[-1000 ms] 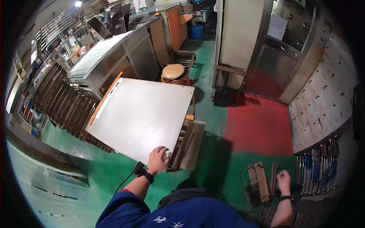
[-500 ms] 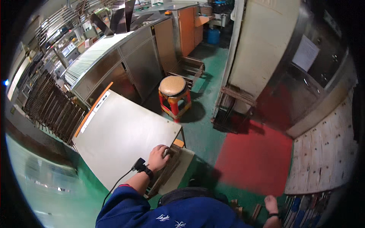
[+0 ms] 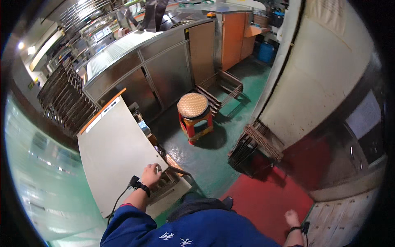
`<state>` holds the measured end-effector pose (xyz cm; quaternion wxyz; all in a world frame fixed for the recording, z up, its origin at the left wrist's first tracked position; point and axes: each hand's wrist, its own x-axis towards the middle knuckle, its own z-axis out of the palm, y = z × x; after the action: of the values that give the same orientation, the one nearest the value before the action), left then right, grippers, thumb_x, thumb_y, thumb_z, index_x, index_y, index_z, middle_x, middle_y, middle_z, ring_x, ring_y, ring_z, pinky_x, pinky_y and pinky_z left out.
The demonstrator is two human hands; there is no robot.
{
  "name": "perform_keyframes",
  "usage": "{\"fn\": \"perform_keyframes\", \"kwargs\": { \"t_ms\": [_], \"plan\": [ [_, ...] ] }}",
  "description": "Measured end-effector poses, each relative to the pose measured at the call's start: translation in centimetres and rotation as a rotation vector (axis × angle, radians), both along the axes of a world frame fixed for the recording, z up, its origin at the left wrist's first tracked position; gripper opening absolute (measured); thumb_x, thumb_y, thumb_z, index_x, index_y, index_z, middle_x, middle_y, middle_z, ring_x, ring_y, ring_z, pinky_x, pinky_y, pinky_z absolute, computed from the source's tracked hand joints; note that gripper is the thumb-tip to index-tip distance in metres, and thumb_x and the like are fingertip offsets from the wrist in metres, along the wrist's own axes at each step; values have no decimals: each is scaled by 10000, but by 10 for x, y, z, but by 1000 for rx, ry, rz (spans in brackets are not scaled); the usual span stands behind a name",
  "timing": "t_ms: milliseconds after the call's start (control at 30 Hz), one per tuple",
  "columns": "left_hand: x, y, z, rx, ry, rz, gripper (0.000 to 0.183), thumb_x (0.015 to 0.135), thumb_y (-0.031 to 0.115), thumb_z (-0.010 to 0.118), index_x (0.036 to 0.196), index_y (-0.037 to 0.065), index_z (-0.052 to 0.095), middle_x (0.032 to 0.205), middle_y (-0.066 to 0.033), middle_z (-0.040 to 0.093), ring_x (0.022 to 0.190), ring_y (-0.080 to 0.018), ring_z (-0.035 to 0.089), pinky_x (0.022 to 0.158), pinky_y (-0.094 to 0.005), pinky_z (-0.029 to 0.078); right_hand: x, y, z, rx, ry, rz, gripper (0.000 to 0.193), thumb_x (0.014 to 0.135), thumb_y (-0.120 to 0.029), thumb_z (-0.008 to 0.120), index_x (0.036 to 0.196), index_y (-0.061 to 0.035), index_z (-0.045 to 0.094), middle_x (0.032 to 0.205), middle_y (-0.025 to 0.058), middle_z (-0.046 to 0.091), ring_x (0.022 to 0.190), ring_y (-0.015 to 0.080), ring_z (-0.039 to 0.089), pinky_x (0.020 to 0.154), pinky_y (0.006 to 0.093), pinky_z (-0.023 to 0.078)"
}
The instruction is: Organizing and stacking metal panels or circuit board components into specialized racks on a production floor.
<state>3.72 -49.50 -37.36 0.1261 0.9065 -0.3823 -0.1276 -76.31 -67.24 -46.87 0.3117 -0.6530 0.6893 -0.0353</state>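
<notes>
My left hand (image 3: 151,175) is at the near right corner of a white tabletop (image 3: 119,152), fingers curled in. A small pale thing may show between thumb and fingers, but it is too small to make out. A black strap with a small black box (image 3: 133,181) and a cable sits at that wrist. Below the corner is a shelf (image 3: 166,187) with several small items. My right hand (image 3: 291,218) hangs low at my side over the red floor, closed loosely with nothing visible in it. Another black strap (image 3: 294,229) goes round its wrist.
A stool (image 3: 193,105) with a round tan seat stands ahead. Brown metal racks stand beside it (image 3: 226,88) and against the right wall (image 3: 261,142). A metal-clad machine (image 3: 168,70) runs behind. A blue drum (image 3: 266,52) is far back; translucent sheeting (image 3: 37,173) hangs left.
My view has shifted, and the stool and right rack look nearer. My left hand stays at the tabletop's edge, where items along its right side now show. My right hand remains low at my side.
</notes>
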Motion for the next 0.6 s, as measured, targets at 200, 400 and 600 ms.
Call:
{"fn": "perform_keyframes", "kwargs": {
  "t_ms": [200, 400, 600],
  "plan": [
    [-4, -34, -20, 59, 109, 26, 405, 858, 320, 701, 1222, 148, 651, 1210, -188, 617, 1172, -409, 580, 1025, -488, 483, 98, -243, 111, -334, -76, 129, 167, 916, -156, 650, 994, -13, 688, 908, 163, 706, 858, 267, 691, 788, 379, 538],
    [21, -56, -16, -62, 106, 116, 343, 836, 268, 699, 1135, 102, 672, 1146, -173, 636, 1123, -389, 594, 985, -480, 488, 272, -313, 155, -23, 130, 703, 315, 894, -248, 672, 1129, -40, 698, 1094, 230, 711, 1038, 388, 687, 922, 433, 542],
    [102, -105, -15, -174, -2, 199, 217, 845, 171, 704, 1029, 65, 659, 1053, -154, 634, 1040, -355, 600, 942, -449, 484, 347, -395, 152, -100, 51, 654, 361, 893, -296, 687, 1176, -73, 692, 1072, 211, 720, 1022, 387, 688, 908, 447, 546]
  ]
}}
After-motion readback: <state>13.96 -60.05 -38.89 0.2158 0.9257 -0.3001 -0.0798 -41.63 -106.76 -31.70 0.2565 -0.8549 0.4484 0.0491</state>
